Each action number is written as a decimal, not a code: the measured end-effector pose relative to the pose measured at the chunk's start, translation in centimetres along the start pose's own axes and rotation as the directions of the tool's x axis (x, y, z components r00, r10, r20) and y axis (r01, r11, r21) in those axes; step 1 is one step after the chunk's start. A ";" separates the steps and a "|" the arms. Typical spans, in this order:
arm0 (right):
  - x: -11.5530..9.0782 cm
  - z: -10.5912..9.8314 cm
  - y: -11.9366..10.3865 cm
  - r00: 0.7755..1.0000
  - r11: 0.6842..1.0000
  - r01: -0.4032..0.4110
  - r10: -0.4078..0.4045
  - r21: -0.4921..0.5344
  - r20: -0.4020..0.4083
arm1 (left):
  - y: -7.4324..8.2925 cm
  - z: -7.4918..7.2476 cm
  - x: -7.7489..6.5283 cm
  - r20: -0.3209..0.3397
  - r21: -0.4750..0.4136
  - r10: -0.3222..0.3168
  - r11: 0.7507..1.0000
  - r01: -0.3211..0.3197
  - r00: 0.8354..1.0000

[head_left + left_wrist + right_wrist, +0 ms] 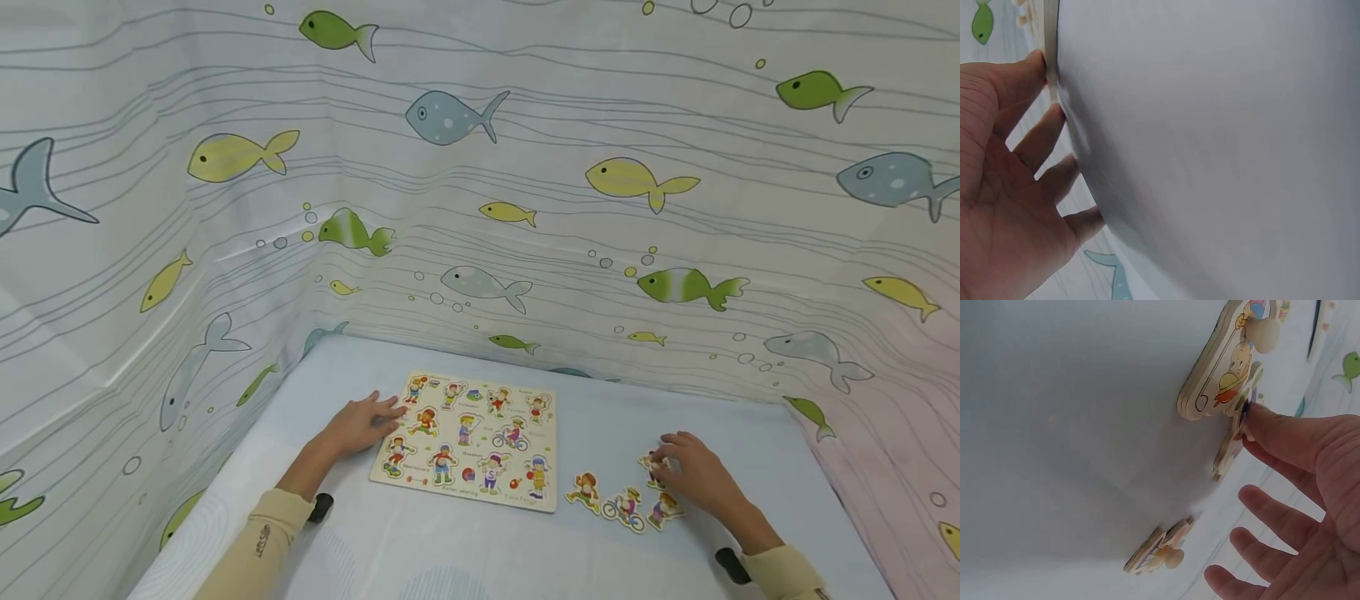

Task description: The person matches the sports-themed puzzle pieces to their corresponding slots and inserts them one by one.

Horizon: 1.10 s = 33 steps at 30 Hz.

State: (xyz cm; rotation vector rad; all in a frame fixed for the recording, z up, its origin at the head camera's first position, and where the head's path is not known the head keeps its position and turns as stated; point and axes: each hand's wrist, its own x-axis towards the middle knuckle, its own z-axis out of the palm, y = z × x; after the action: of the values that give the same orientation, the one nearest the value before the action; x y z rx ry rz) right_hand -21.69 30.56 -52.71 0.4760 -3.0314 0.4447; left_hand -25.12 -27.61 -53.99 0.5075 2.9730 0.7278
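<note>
- Right hand (pixel 697 471), toward the table's (pixel 637 417) right edge, has thumb and forefinger brought together on a pinched piece (pixel 651 475); its other three fingers are spread and hold nothing.
- Left hand (pixel 360 425), at the board's left side, is loosely spread, touching the edge without gripping round it.
- Puzzle board (pixel 462 437) lies flat, nearer the table's far edge than its near one. It looks stiff and moderately light, likely to slide if pushed; steadying it by a side edge should suit better than pressing on the figures.
- Cyclist piece (pixel 624 510) and runner piece (pixel 582 493) lie just off the board's near right corner. Being thin, layered and wood-like, they should be light and rigid; the narrow outline parts are probably the weakest spots.
- Golfer piece (pixel 663 510) lies near the pinched piece, on the side toward the table's near edge. The club end is best left alone, I judge.
- Round knob (pixel 1265 334), standing up from the golfer piece, is the natural hold: thumb and forefinger from above. It looks smooth, so a light but sure pinch should do.
</note>
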 end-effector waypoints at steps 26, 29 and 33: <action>0.4 -1.7 -0.8 0.997 0.999 0.035 -0.035 -0.002 -0.062 | 0.2 -0.1 -0.2 0.002 0.014 -0.009 1.000 0.008 1.000; 0.3 -2.0 -1.2 0.996 0.999 0.045 -0.045 -0.003 -0.073 | 0.2 -0.1 -0.2 -0.001 0.014 -0.004 1.000 0.004 1.000; 0.3 -2.2 -1.9 0.995 0.998 0.056 -0.055 0.003 -0.081 | 0.1 0.0 -0.1 -0.003 0.016 0.001 1.000 -0.001 1.000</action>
State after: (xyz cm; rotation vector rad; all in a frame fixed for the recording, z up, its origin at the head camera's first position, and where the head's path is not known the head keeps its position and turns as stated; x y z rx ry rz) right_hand -21.43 29.34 -50.05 0.5282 -2.9327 0.4574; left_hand -24.98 -27.59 -53.92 0.5094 2.9840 0.7055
